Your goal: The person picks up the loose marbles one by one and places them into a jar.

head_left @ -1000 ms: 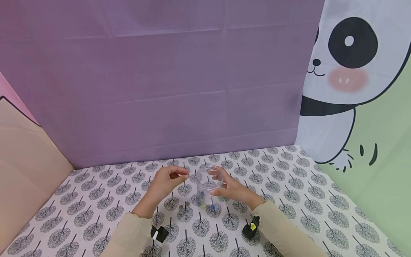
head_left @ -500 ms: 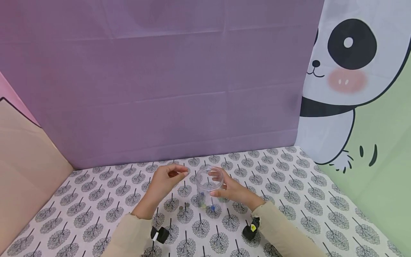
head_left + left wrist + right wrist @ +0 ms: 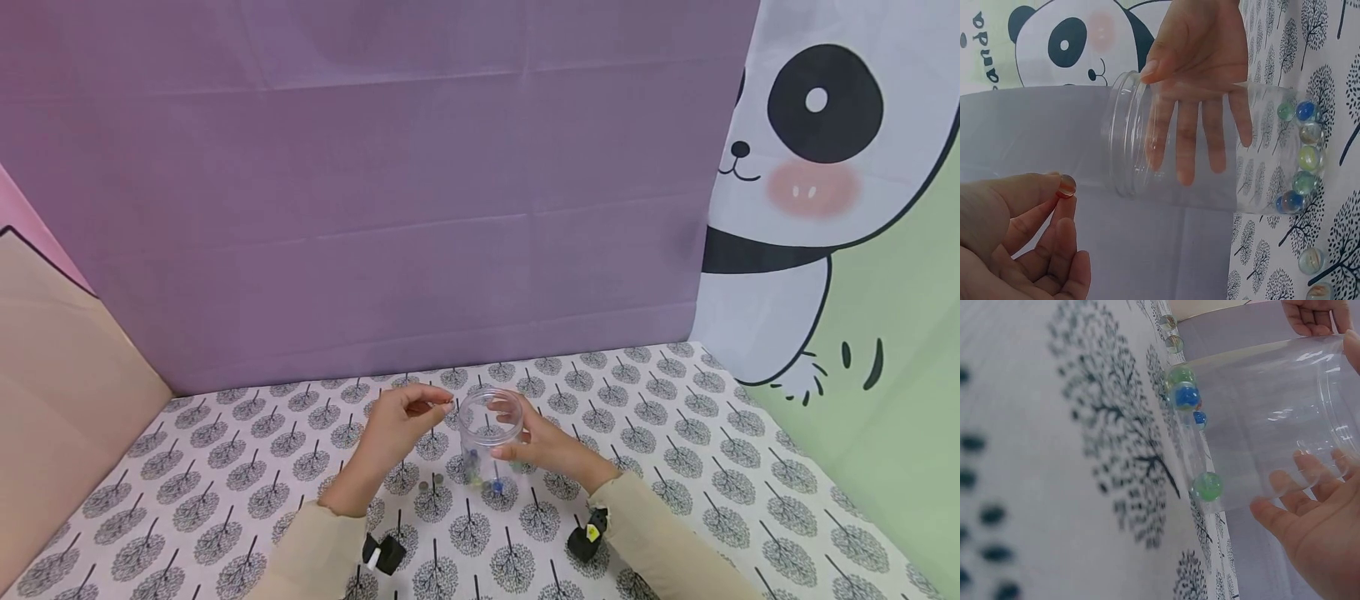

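Observation:
A clear, open-mouthed jar (image 3: 470,437) stands upright on the table, several coloured glass marbles (image 3: 1308,158) lying at its bottom. My right hand (image 3: 546,446) holds the jar's side, thumb near the rim and fingers spread around the far wall. Left of the mouth, at about rim height, my left hand (image 3: 400,421) pinches a reddish-amber marble (image 3: 1067,185) between thumb and index finger. That marble is outside the jar and apart from the rim. Two more glass marbles (image 3: 1312,260) rest on the cloth just left of the jar's base.
A white tablecloth (image 3: 247,517) with a grey tree print covers the table. Behind it hangs a purple cloth backdrop (image 3: 360,208). A panda-printed cloth (image 3: 772,317) borders the right side, and a beige panel (image 3: 67,400) stands at the left.
My left hand, after a slight drift left, has moved right with the pinched marble, closer to the jar's mouth. The right hand and jar stay in place.

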The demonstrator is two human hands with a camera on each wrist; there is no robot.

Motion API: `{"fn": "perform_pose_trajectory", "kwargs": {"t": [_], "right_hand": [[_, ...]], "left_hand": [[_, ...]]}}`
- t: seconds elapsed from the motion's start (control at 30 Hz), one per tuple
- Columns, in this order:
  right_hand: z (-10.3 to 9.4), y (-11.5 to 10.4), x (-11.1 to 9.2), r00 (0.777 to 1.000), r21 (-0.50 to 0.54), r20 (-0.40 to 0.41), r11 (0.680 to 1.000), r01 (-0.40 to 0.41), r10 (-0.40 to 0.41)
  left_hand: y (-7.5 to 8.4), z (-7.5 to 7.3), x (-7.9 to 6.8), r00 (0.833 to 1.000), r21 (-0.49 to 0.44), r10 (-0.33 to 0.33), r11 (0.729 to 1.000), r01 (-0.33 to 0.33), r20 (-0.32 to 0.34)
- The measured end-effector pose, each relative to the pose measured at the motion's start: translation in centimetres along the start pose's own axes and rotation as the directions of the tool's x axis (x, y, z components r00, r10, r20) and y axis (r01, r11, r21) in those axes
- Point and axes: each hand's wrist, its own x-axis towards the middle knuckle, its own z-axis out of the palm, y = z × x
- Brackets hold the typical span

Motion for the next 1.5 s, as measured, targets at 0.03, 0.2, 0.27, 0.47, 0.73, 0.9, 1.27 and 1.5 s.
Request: {"fn": "perform_pose_trajectory", "kwargs": {"t": [0.03,0.2,0.27,0.47,0.73,0.9,1.27,1.5], "right_hand": [[0.0,0.0,0.0,1.000,0.001,0.000,1.000,0.000,0.000],[0.0,0.1,0.0,1.000,-0.008,0.006,1.000,0.007,-0.007],[0.0,0.2,0.0,1.000,-0.010,0.011,1.000,0.014,-0.014],[0.0,0.3,0.0,1.000,0.002,0.020,1.000,0.019,-0.019],[0.1,0.4,0.0,1.000,-0.001,0.012,1.000,0.017,-0.017],[0.1,0.1,0.0,1.000,-0.004,0.018,1.000,0.020,-0.020],[0.0,0.0,0.1,1.000,-0.004,0.013,1.000,0.024,-0.024],[0.0,0.2,0.2,1.000,-0.004,0.011,1.000,0.026,-0.026]], "left_hand": [[0.0,0.1,0.0,1.000,-0.005,0.004,1.000,-0.004,0.003],[-0.1,0.6,0.0,1.000,-0.012,0.009,1.000,-0.009,0.015],[-0.2,0.8,0.0,1.000,-0.013,0.008,1.000,-0.007,0.022],[-0.3,1.3,0.1,0.999,-0.030,-0.005,1.000,0.006,0.033],[-0.5,1.5,0.1,0.999,-0.041,0.001,0.999,0.000,0.045],[-0.5,1.6,0.1,0.998,-0.023,0.023,1.000,-0.021,0.064],[-0.7,1.6,0.3,0.997,-0.030,0.038,0.999,-0.037,0.069],[-1.0,1.6,0.5,0.996,-0.010,0.056,0.998,-0.056,0.071]]}}
